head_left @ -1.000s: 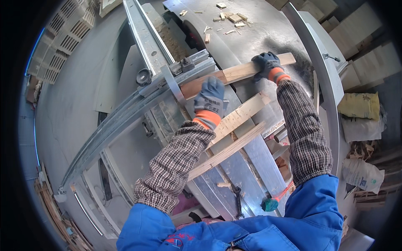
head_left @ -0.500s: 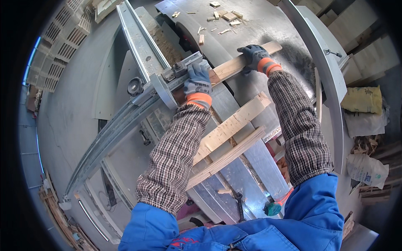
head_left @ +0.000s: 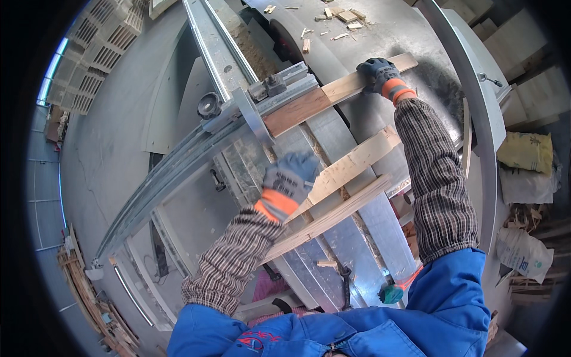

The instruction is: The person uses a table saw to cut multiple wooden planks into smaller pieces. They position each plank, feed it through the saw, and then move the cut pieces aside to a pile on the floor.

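Note:
A narrow wooden board [head_left: 355, 84], reddish-brown at its left part and pale at its right, lies along the metal fence [head_left: 289, 98] across the saw table. My right hand [head_left: 378, 72], in a grey-blue glove with an orange cuff, is closed round its pale part near the right end. Off the board, my left hand [head_left: 290, 178] hangs nearer to me, blurred, its fingers loosely stretched and nothing visible in them. Just beside its fingers is a pale wooden plank [head_left: 351, 168]. A stack of thin wooden strips [head_left: 333, 221] lies on the near side of that plank.
A wrench [head_left: 345, 287] and a green-headed tool [head_left: 391, 294] lie near my body. Wood offcuts [head_left: 347, 16] are scattered at the far side. A long grey metal beam [head_left: 479, 113] curves along the right. Sacks [head_left: 526, 150] stand beyond it, and plastic crates [head_left: 107, 44] at far left.
My left hand has let go of the board's left part and moved back toward me, uncovering the reddish wood. My right hand keeps its grip. The whole view has shifted slightly.

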Demonstrator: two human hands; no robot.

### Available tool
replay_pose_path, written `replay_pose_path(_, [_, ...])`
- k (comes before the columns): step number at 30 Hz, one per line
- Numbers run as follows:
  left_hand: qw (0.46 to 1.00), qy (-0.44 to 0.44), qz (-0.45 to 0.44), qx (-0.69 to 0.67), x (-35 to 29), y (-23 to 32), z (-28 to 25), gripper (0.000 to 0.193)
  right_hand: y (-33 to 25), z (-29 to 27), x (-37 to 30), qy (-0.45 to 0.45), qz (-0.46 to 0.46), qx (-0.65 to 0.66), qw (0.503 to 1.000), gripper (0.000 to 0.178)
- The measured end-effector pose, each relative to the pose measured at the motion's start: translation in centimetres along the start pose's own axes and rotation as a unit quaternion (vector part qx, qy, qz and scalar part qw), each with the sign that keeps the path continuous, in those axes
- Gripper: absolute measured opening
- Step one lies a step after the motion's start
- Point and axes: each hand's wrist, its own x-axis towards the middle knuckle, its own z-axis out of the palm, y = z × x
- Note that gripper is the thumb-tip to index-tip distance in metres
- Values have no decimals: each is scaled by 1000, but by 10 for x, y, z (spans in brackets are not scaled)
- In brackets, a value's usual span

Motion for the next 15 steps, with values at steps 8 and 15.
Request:
replay_pose_path(8, [981, 139, -65, -115, -23, -49, -1, 53, 15, -21, -28, -49, -34, 28, 998, 63])
replay_pose_path(15, [923, 214, -65, -312, 5, -83, -36, 39, 43, -95, -121, 37, 8, 85, 996, 59])
